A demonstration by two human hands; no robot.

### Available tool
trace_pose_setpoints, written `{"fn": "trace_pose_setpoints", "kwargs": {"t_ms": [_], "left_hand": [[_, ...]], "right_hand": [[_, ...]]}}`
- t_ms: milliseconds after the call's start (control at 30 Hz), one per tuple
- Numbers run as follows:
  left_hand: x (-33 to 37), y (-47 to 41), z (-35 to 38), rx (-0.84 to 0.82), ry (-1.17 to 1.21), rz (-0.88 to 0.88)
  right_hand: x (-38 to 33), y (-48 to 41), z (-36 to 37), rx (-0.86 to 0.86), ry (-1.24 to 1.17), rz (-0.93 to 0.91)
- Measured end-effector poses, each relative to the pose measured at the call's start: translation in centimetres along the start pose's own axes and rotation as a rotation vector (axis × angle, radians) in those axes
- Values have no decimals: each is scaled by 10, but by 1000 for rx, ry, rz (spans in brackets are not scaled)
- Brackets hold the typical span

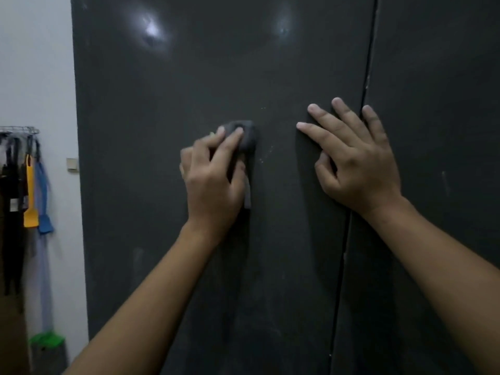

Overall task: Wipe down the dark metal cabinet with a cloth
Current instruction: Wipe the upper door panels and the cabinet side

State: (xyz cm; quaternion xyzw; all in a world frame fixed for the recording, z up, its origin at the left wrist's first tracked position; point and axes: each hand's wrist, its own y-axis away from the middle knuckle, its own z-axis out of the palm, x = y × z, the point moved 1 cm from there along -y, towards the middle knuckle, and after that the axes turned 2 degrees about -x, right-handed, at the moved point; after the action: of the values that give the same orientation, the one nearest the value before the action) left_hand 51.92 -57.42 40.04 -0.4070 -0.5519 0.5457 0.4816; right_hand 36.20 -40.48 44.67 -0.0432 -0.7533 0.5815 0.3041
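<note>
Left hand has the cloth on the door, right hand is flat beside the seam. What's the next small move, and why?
Probably sweep the left hand and its dark cloth rightward: pale specks sit on the cabinet door just beside the cloth, while the right hand, flat by the seam, braces it.

The cabinet (189, 77) fills the view, its door seam (362, 131) right of centre. The left hand (213, 180) presses a cloth (247, 136) on the left door; the right hand (357, 163) lies flat beside the seam. Hanging tools (32, 190) are on the wall (35, 63) to the left.
</note>
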Motion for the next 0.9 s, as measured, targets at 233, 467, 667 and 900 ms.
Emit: {"fn": "trace_pose_setpoints", "kwargs": {"t_ms": [233, 467, 667, 900], "left_hand": [[48, -33, 23, 21, 28, 45], [38, 81, 6, -237, -15, 348], [-2, 151, -25, -385, -109, 586], [1, 88, -19, -68, -82, 154]], "right_hand": [[2, 0, -5, 31, -75, 134], [2, 1, -6, 17, -100, 107], [1, 3, -7, -37, -121, 37], [2, 5, -7, -29, -90, 68]]}}
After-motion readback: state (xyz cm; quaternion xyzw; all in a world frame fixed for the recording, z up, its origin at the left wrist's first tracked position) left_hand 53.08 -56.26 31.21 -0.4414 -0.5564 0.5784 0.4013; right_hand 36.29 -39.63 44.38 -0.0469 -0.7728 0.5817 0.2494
